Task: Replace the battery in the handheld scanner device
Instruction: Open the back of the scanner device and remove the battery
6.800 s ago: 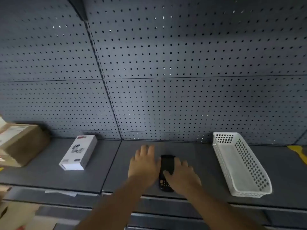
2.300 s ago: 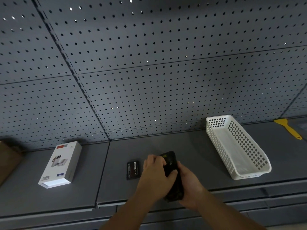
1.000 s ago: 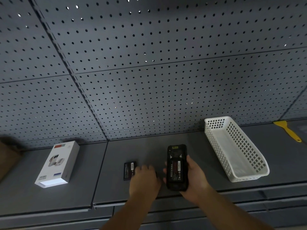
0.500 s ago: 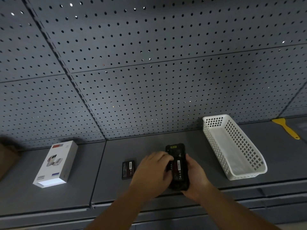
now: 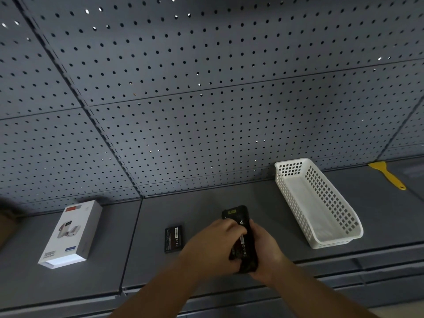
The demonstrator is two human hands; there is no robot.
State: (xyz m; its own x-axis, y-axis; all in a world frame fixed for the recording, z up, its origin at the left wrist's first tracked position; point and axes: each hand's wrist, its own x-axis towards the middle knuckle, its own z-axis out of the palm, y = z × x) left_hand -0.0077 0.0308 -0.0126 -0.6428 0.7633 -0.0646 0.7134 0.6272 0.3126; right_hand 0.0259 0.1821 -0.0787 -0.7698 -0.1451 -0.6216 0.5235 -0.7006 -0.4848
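The black handheld scanner (image 5: 238, 220) is held back side up just above the grey shelf (image 5: 206, 210), with a labelled battery showing in its open back. My right hand (image 5: 267, 253) grips it from the right and underneath. My left hand (image 5: 213, 244) lies over its left side, fingers curled onto the battery area and hiding most of it. A loose flat black battery (image 5: 173, 238) with a white label strip lies on the shelf just left of my left hand.
A white perforated basket (image 5: 321, 203) stands to the right. A white product box (image 5: 68, 235) lies at the left. A yellow scraper (image 5: 387, 175) rests at the far right. Grey pegboard (image 5: 206, 99) backs the shelf.
One second ago my left hand rested on the shelf beside the loose battery; it has since moved right onto the scanner's open back. My right hand keeps holding the scanner.
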